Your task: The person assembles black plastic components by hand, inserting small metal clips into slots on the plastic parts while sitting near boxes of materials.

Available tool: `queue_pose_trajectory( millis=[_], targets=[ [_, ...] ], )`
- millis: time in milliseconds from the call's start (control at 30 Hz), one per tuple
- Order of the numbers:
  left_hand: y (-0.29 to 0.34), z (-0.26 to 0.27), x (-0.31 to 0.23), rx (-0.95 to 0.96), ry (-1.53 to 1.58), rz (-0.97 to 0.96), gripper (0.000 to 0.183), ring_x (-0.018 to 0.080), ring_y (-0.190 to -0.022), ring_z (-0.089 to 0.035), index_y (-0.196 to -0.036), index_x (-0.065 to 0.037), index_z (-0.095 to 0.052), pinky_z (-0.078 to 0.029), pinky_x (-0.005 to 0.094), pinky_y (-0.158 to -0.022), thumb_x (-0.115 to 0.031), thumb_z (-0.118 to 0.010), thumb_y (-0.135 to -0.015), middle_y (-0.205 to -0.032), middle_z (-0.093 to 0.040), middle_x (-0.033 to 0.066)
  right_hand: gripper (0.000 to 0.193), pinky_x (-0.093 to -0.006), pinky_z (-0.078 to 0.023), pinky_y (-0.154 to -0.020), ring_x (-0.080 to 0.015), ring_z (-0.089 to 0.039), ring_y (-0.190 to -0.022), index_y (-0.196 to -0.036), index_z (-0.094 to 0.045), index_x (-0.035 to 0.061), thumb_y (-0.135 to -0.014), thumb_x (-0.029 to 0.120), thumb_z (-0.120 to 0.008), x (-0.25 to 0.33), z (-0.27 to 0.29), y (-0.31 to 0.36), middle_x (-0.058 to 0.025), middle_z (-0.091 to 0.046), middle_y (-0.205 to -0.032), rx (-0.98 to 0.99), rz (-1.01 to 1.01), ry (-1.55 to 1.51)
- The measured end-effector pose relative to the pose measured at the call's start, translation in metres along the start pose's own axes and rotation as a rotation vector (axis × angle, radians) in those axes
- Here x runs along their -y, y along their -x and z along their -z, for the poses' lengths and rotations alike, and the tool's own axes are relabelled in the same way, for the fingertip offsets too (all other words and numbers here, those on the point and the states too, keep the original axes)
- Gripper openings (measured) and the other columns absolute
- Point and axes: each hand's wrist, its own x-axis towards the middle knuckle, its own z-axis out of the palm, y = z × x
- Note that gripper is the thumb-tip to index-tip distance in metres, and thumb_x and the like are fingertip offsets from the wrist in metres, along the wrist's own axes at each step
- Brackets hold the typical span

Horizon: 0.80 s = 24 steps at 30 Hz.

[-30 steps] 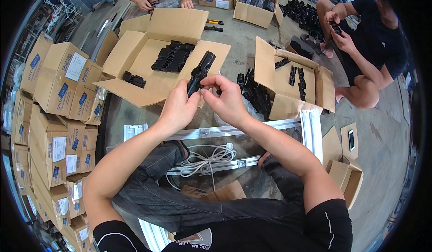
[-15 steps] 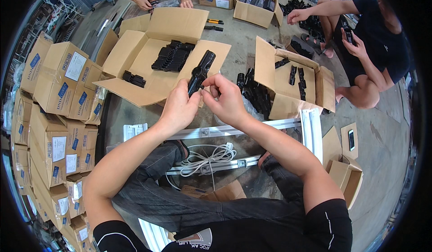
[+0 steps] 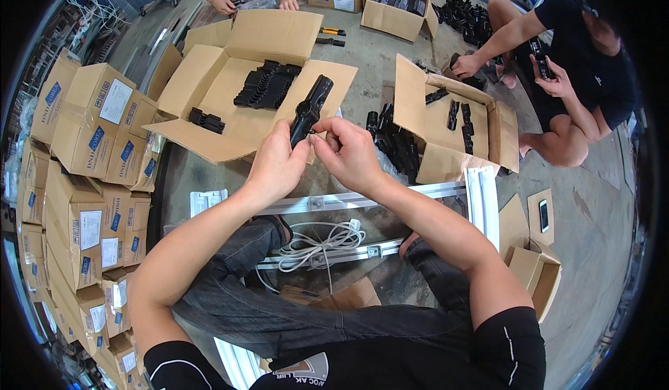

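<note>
My left hand (image 3: 277, 158) is wrapped round the lower end of a long, glossy black part (image 3: 313, 105), which tilts up and to the right. Thumb and forefinger of my right hand (image 3: 352, 154) are pinched together against the part's lower right side; whatever small thing they may hold is hidden. Beyond my hands stands an open cardboard box (image 3: 237, 38) with rows of similar black parts (image 3: 268, 83) and a smaller group of them (image 3: 207, 121). To the right, a second open box (image 3: 412, 101) contains several black parts (image 3: 453, 115). More black pieces (image 3: 396, 142) lie in a heap beside it.
A white metal frame (image 3: 418, 193) lies around my legs, with a coiled white cable (image 3: 324, 243) inside it. Stacked cartons (image 3: 104, 132) line the left side. A co-worker (image 3: 585, 62) crouches at right, another person's hands (image 3: 288, 1) are at the top. A phone (image 3: 543, 216) rests on cardboard.
The co-worker at right has lowered an outstretched hand to dark items on the floor. My own hands and the black part have barely shifted.
</note>
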Motion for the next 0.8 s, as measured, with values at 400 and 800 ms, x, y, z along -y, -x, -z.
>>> queue_pose_trajectory(
  millis=[400, 800],
  targets=[
    [-0.0023, 0.003, 0.0048, 0.017, -0.156, -0.025, 0.03, 0.0115, -0.064, -0.061, -0.117, 0.008, -0.05, -0.056, 0.0296, -0.056, -0.013, -0.054, -0.096, -0.083, -0.06, 0.0072, 0.018, -0.0396, -0.048, -0.056, -0.0272, -0.062, -0.06, -0.098, -0.062, 0.004, -0.084, 0.013, -0.068, 0.0035, 0.0011, 0.0005, -0.0109, -0.06, -0.069, 0.01, 0.015, 0.046],
    [0.0, 0.0021, -0.0005, 0.014, -0.184, -0.017, 0.031, 0.0135, -0.065, -0.062, -0.118, 0.008, -0.05, -0.057, 0.0319, -0.058, -0.012, -0.054, -0.094, -0.082, -0.06, 0.0085, 0.018, -0.0388, -0.048, -0.055, -0.0265, -0.061, -0.059, -0.097, -0.062, 0.005, -0.081, 0.009, -0.069, 0.002, 0.0004, 0.0014, -0.0096, -0.06, -0.069, -0.016, 0.057, 0.065]
  ],
)
